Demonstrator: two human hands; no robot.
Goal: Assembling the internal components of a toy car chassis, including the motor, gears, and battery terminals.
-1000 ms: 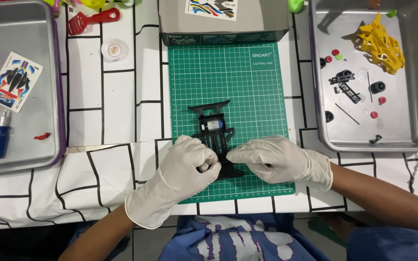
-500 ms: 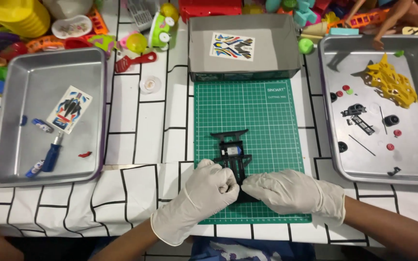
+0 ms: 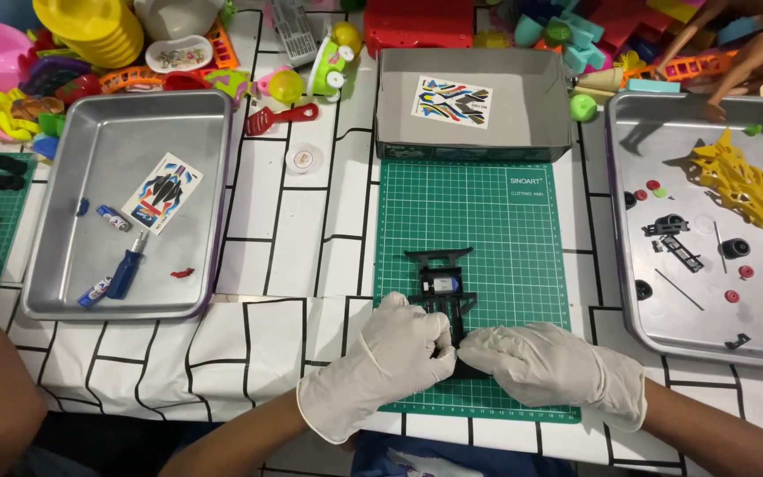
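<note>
A black toy car chassis (image 3: 442, 296) lies flat on the green cutting mat (image 3: 523, 230), lengthwise from far to near. Its far end is a wide crossbar; a small blue-and-silver part sits in its middle. The near end is hidden under gloved fingers, towards the mat's near edge.

Green gridded mat (image 3: 523, 221), black chassis (image 3: 441, 274), white-gloved hands.

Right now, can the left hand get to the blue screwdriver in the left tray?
Probably yes. The left hand is busy on the black chassis, but nothing stands between it and the screwdriver in the open tray.
</note>
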